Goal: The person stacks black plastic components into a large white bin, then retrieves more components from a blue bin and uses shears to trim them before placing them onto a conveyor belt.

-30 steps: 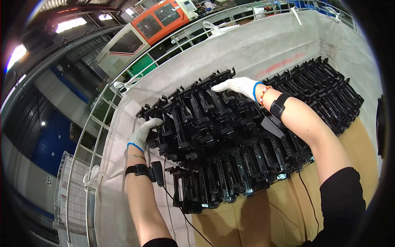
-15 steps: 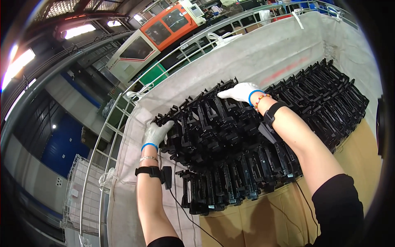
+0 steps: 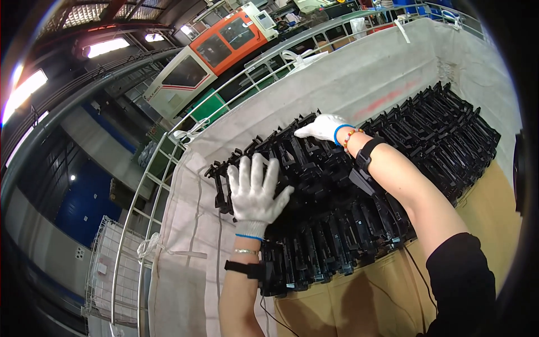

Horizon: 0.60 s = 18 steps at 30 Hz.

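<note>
Compared with half a second ago, my left hand (image 3: 254, 194) sits farther right, over the parts (image 3: 306, 154) instead of at their left end; my right hand (image 3: 324, 128) is at much the same spot. My left hand is spread wide, back up, thumb angled out to the right, holding nothing I can see; whether its palm touches is hidden. My right hand lies along the far edge of the parts, fingers pointing left, perhaps to steady them; I cannot tell if it grips.

Beneath my hands the parts run from near the bin's far left corner toward its far right corner, with another row showing nearer me. They stand side by side on edge, likely so that their narrow bodies nest closely. They look like hard black plastic, slim and ribbed, with notches and small hooked ends, shiny in places.

My gloves (image 3: 251, 208) are soft white knit with blue hems. Around the parts, the liner (image 3: 337, 90) is pale, creased cloth with a red smear on its far wall; smooth tan cardboard (image 3: 488, 196) covers the near side. Beyond stands a boxy orange-and-white machine (image 3: 242, 31).
</note>
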Motion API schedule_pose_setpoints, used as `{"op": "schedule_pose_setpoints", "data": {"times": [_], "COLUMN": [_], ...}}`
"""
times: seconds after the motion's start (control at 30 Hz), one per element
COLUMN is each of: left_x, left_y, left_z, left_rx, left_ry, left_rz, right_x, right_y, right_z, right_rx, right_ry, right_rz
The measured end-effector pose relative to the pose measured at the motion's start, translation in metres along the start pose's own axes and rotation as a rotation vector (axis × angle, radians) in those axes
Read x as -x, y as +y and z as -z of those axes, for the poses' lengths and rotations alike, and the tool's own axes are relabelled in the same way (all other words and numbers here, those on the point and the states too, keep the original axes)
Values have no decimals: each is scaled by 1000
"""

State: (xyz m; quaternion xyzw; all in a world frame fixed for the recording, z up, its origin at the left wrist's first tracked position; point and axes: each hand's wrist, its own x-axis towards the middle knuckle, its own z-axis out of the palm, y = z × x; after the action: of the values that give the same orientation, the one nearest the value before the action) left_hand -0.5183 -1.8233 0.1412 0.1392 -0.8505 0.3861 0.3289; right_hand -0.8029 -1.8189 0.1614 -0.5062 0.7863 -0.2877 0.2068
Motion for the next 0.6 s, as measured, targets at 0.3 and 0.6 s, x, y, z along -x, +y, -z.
{"op": "schedule_pose_setpoints", "data": {"times": [0.3,0.6], "left_x": [5,-13], "left_y": [-15,25], "left_z": [-18,-7], "left_rx": [83,204], "left_ry": [-145,-93], "left_rz": [179,-320], "right_x": [-6,-15], "right_y": [0,1], "right_z": [-17,-17], "right_rx": [-105,21], "right_ry": [78,-23], "right_rz": [-58,-18]}}
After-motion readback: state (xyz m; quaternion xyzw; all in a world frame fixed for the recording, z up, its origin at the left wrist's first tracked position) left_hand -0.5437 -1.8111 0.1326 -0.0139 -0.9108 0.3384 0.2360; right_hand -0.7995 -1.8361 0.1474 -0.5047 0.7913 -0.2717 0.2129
